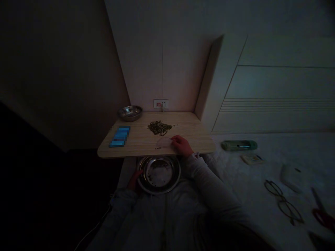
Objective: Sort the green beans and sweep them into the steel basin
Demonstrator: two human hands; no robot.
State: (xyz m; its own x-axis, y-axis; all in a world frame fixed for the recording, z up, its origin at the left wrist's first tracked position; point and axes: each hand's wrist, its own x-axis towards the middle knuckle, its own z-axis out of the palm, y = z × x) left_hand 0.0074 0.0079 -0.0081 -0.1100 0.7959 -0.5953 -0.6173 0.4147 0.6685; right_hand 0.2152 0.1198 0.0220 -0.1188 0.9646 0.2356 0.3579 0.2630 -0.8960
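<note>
Dim room, pale wooden tabletop (141, 148), two hands at its near edge

Seen from the middle of the tabletop, with 12 o'clock toward the wall, the dark green grains (159, 128) lie in a loose heap close to 12 o'clock. Some single grains are scattered toward 2 o'clock, and a few others lie near the front edge, at 6 o'clock.

At 5 o'clock, the person's right hand (182, 145) holds a thin translucent piece (164, 142) in a narrow grip, between thumb and fingers. This piece is low at the tabletop, just beside the few front grains.

At 6 o'clock, below the front edge, a wide steel basin (158, 190) is at the person's lap, with some grains inside. The left hand (134, 180) holds its rim from the 9 o'clock side of the basin; how far the hidden fingers are closed, one cannot tell.

A steel bowl (130, 114) stands at 10 o'clock, and a blue, pixelated object (120, 137) lies at 9 o'clock. On the wall, at 12 o'clock, is a socket (161, 104). Toward 3 and 4 o'clock, the white bedding (230, 170) carries a green case (239, 145), a small box (251, 159), glasses (284, 202) and red-handled scissors (323, 216).
</note>
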